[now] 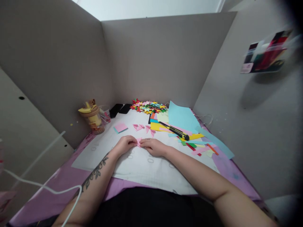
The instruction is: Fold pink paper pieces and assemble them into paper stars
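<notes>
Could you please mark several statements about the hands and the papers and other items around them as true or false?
1. The left hand and right hand both have fingers on a small pink paper. True.
2. The cutter lies to the left of both hands. False: the cutter lies to their right, on coloured paper pieces.
3. A pile of folded paper stars lies beyond the hands. True.
4. The cup-shaped container stands on the right side of the table. False: the cup-shaped container stands on the left.
5. A large light-blue sheet lies to the right of the star pile. True.
</notes>
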The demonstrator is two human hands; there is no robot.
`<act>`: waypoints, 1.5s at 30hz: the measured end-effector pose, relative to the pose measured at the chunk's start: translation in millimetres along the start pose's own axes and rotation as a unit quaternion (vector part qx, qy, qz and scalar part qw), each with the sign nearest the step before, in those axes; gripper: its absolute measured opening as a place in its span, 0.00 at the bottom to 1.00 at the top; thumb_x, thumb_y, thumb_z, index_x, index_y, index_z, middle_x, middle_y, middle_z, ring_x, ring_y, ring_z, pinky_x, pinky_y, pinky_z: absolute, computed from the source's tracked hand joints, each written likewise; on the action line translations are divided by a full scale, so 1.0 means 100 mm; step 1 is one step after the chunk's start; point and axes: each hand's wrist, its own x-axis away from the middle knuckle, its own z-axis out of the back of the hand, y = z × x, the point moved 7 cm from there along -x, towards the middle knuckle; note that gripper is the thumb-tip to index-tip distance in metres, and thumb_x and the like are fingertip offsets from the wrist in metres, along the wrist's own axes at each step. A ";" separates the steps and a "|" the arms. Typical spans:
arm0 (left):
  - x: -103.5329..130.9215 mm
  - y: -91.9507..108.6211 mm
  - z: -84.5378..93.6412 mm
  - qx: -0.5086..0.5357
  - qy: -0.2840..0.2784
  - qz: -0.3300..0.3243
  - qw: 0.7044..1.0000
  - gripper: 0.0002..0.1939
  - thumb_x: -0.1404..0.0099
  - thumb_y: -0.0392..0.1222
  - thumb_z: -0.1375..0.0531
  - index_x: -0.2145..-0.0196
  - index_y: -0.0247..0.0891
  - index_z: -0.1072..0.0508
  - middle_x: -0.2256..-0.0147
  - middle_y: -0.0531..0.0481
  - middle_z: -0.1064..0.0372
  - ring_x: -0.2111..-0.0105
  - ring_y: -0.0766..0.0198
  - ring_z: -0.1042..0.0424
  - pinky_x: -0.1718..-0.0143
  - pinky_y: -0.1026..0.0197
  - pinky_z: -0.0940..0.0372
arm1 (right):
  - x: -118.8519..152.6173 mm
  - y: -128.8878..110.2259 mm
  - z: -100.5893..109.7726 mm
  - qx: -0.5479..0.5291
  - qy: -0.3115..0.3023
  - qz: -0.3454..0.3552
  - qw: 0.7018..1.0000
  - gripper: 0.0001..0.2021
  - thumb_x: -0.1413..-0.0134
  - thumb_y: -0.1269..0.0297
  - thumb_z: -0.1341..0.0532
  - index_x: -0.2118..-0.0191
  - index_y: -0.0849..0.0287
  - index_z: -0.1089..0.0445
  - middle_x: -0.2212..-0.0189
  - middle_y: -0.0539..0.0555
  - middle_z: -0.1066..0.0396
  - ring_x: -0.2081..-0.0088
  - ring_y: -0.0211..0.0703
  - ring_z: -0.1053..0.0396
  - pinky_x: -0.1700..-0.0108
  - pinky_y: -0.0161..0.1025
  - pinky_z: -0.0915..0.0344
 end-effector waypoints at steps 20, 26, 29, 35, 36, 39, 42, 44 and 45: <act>-0.42 -0.15 -0.20 -0.007 -0.184 0.020 0.983 0.09 0.46 0.39 0.45 0.72 0.34 0.27 0.74 0.52 0.31 0.74 0.68 0.35 0.72 0.69 0.43 | -0.01 -0.15 0.05 0.000 -0.003 0.044 0.999 0.11 0.46 0.74 0.46 0.58 0.59 0.31 0.61 0.57 0.28 0.57 0.42 0.32 0.52 0.43 0.36; -0.43 -0.16 -0.22 -0.030 -0.183 0.030 0.982 0.09 0.47 0.39 0.46 0.73 0.33 0.27 0.76 0.52 0.31 0.76 0.68 0.36 0.74 0.68 0.44 | 0.01 -0.13 0.03 0.007 0.004 0.043 0.999 0.16 0.45 0.74 0.47 0.52 0.59 0.32 0.57 0.58 0.29 0.55 0.43 0.33 0.53 0.42 0.35; -0.43 -0.16 -0.22 -0.044 -0.184 0.034 0.981 0.09 0.48 0.39 0.46 0.74 0.34 0.27 0.76 0.52 0.31 0.76 0.68 0.37 0.74 0.68 0.44 | 0.02 -0.11 0.01 0.011 0.005 0.051 0.999 0.16 0.46 0.75 0.47 0.53 0.58 0.31 0.56 0.57 0.29 0.55 0.43 0.34 0.53 0.42 0.36; -0.45 -0.14 -0.23 -0.057 -0.175 0.031 0.982 0.09 0.49 0.38 0.46 0.74 0.34 0.27 0.77 0.53 0.32 0.76 0.68 0.37 0.74 0.68 0.45 | 0.02 -0.11 0.00 0.027 0.002 0.041 0.999 0.14 0.45 0.72 0.46 0.55 0.57 0.30 0.57 0.57 0.30 0.57 0.42 0.34 0.55 0.41 0.35; -0.45 -0.13 -0.23 -0.057 -0.174 0.030 0.983 0.08 0.49 0.38 0.46 0.75 0.34 0.27 0.77 0.53 0.32 0.76 0.68 0.37 0.75 0.68 0.45 | 0.02 -0.11 0.01 0.028 0.001 0.039 0.999 0.14 0.45 0.72 0.46 0.55 0.56 0.29 0.57 0.57 0.30 0.57 0.42 0.33 0.55 0.41 0.34; -0.45 -0.12 -0.22 -0.058 -0.168 0.027 0.984 0.08 0.49 0.38 0.45 0.75 0.35 0.27 0.77 0.53 0.32 0.77 0.68 0.38 0.75 0.68 0.45 | 0.01 -0.12 0.02 0.027 0.000 0.035 0.999 0.13 0.45 0.72 0.46 0.57 0.57 0.29 0.58 0.57 0.30 0.58 0.42 0.33 0.56 0.41 0.34; -0.45 -0.11 -0.22 -0.062 -0.161 0.023 0.985 0.07 0.49 0.38 0.45 0.75 0.35 0.27 0.77 0.53 0.32 0.77 0.68 0.38 0.75 0.68 0.46 | 0.01 -0.12 0.02 0.025 -0.002 0.034 0.999 0.12 0.46 0.72 0.45 0.57 0.57 0.28 0.58 0.57 0.30 0.58 0.42 0.33 0.56 0.41 0.34; -0.45 -0.11 -0.22 -0.067 -0.158 0.021 0.985 0.07 0.49 0.37 0.45 0.75 0.34 0.27 0.77 0.53 0.32 0.77 0.68 0.38 0.75 0.68 0.46 | 0.01 -0.11 0.01 0.021 -0.001 0.037 0.999 0.13 0.46 0.73 0.45 0.57 0.57 0.28 0.57 0.57 0.30 0.57 0.42 0.33 0.54 0.41 0.34; -0.44 -0.10 -0.22 -0.071 -0.156 0.019 0.985 0.07 0.49 0.37 0.45 0.75 0.34 0.27 0.77 0.53 0.32 0.77 0.68 0.38 0.75 0.68 0.46 | 0.01 -0.10 0.01 0.018 0.000 0.039 0.999 0.13 0.46 0.74 0.45 0.57 0.57 0.28 0.56 0.57 0.30 0.56 0.42 0.33 0.54 0.41 0.35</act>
